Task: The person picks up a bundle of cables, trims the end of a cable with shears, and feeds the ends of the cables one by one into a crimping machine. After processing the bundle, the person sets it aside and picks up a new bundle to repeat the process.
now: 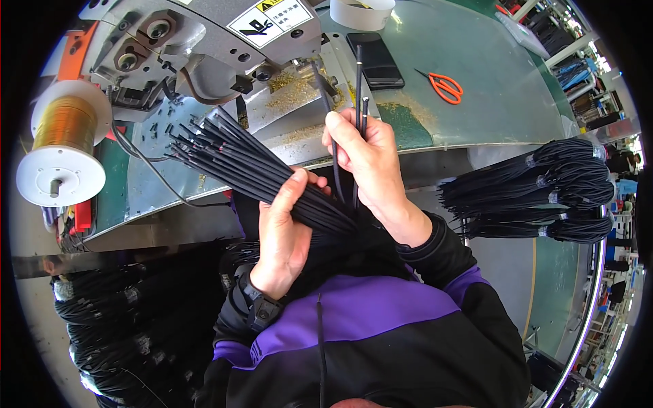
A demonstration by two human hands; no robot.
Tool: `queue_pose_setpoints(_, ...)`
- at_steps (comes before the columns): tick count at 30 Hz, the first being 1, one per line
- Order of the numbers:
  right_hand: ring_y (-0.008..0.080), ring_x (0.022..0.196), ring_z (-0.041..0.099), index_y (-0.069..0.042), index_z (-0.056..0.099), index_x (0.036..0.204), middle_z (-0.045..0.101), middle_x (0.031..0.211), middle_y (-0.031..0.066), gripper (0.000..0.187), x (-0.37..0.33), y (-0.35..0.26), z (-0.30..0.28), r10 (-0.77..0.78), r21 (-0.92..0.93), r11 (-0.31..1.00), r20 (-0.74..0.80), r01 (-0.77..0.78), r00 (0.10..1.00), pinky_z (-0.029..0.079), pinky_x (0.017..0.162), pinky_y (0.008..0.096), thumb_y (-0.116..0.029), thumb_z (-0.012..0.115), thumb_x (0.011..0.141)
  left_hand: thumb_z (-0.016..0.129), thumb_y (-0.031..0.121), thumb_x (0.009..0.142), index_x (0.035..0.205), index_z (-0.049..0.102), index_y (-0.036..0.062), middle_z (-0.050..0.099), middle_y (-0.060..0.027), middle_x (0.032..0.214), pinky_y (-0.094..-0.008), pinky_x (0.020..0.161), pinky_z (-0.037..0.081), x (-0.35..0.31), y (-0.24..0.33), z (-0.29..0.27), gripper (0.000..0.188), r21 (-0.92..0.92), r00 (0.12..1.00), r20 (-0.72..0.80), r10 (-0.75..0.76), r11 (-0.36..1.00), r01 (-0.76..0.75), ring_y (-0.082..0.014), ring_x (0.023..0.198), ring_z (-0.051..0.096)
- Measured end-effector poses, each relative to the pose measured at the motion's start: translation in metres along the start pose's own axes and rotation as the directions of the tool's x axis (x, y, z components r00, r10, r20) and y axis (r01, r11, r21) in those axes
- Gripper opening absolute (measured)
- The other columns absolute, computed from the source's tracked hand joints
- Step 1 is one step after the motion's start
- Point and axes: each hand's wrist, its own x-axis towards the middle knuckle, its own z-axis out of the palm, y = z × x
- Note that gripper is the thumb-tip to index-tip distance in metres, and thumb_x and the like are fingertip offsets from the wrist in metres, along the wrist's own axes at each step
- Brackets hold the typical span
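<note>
- Spool of gold-coloured wire on a white plastic reel (62, 146) stands at the far left, left of the grey metal machine (197, 47) and well left of the cable bundle.
- Heap of bound black cable coils (129, 326) lies low on the left, below the spool and beside the person's left sleeve.
- The grey metal machine, with a yellow-and-white warning label on top, sits above and behind the bundle; brass-coloured shavings (292, 85) are scattered on its plate, just right of it.
- The fanned bundle of thin black cables (252, 166) runs from upper left, in front of the machine, down to the right into the left hand.
- The left hand (286, 231), a black watch on its wrist, has its fingers closed around the bundle's lower end, thumb laid along the top of the cables.
- The right hand (367, 160) is just right of the bundle, touching its gathered end; its fingers pinch a pair of single black cables (358, 102) that stand nearly upright, their tips pointing toward the machine.
- A black smartphone (375, 61) lies flat on the green tabletop (490, 88), above the right hand and right of the machine; a white tape roll (360, 12) sits beyond it.
- Orange-handled scissors (443, 86) lie on the tabletop, right of the phone.
- Taped bunches of black cables (544, 197) hang off the tabletop's edge, well right of the right hand.
</note>
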Motion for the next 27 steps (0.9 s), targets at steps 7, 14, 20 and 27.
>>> queue_pose_setpoints(7,-0.0001,0.044,0.032,-0.007,0.053,0.068,0.045,0.055,-0.0058,0.023,0.015,-0.003,0.008,0.178,0.152,0.971,0.069,-0.187,0.982,0.022,0.041,0.0158,-0.022,0.051,0.085,0.057,0.007,0.079,0.091,0.054,0.0007,0.058,-0.0078,0.081,-0.0324,0.073,0.047,-0.003,0.014,0.005,0.014,-0.096,0.998,0.033,0.051,0.994,-0.048,-0.0186,0.076,0.057)
queue_pose_setpoints(14,-0.0001,0.042,0.031,-0.006,0.059,0.076,0.042,0.052,-0.0069,0.023,0.020,0.005,0.008,0.093,-0.051,0.995,0.082,-0.089,0.992,0.023,0.040,0.0155,-0.025,0.051,0.085,0.058,0.004,0.078,0.095,0.054,-0.0005,0.058,-0.0071,0.082,-0.0305,0.071,0.047,0.000,0.009,0.007,0.017,0.046,0.999,0.007,0.032,0.998,-0.032,-0.0172,0.074,0.057)
queue_pose_setpoints(20,0.0000,0.041,0.029,-0.005,0.061,0.074,0.037,0.047,-0.0076,0.026,-0.001,0.014,0.005,-0.101,-0.331,0.934,0.118,0.135,0.988,0.022,0.040,0.0155,-0.026,0.052,0.085,0.059,0.003,0.078,0.096,0.054,-0.0007,0.059,-0.0062,0.081,-0.0305,0.071,0.048,-0.005,0.001,0.020,0.019,0.074,1.000,-0.007,0.021,0.997,-0.020,-0.0158,0.074,0.057)
queue_pose_setpoints(27,0.0011,0.041,0.031,-0.004,0.057,0.068,0.037,0.047,-0.0076,0.029,0.009,-0.001,0.004,0.046,0.008,0.999,-0.018,-0.046,0.999,0.024,0.040,0.0157,-0.028,0.053,0.084,0.057,0.006,0.079,0.091,0.053,0.0000,0.058,-0.0072,0.081,-0.0301,0.071,0.047,-0.001,0.009,0.006,0.014,0.013,0.999,0.001,0.054,0.998,-0.054,-0.0169,0.073,0.056)
